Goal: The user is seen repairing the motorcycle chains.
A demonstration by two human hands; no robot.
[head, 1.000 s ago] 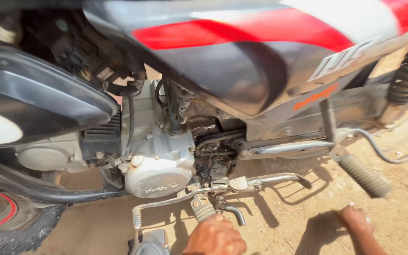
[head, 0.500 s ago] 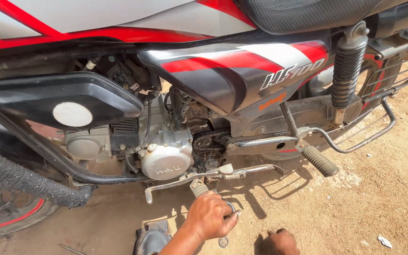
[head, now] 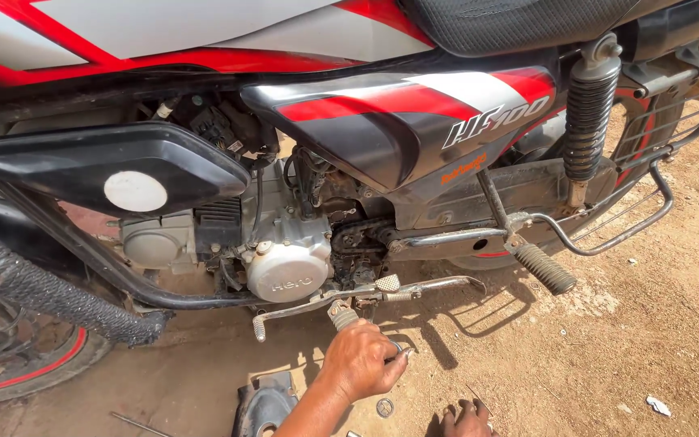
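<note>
A red, black and silver motorcycle (head: 414, 121) stands side-on in front of me on sandy ground. My left hand (head: 362, 360) is below the engine, just under the ribbed front footrest (head: 341, 316), with its fingers closed around a small metal piece whose end shows by the fingertips. Right above it run the gear lever (head: 309, 306) and the round silver engine cover (head: 289, 271). My right hand (head: 467, 421) rests low on the ground at the frame's bottom edge, mostly cut off. A small metal washer (head: 384, 407) lies between the two hands.
A black plastic cover (head: 262, 405) and a thin metal rod (head: 131, 421) lie on the ground at the left. The rear footpeg (head: 545, 269) sticks out to the right, under the shock absorber (head: 588, 113). The front tyre (head: 18, 364) is at the far left.
The view has pulled back and up, so more of the motorcycle shows. My left hand stays under the footrest; my right hand has dropped lower toward the bottom edge.
</note>
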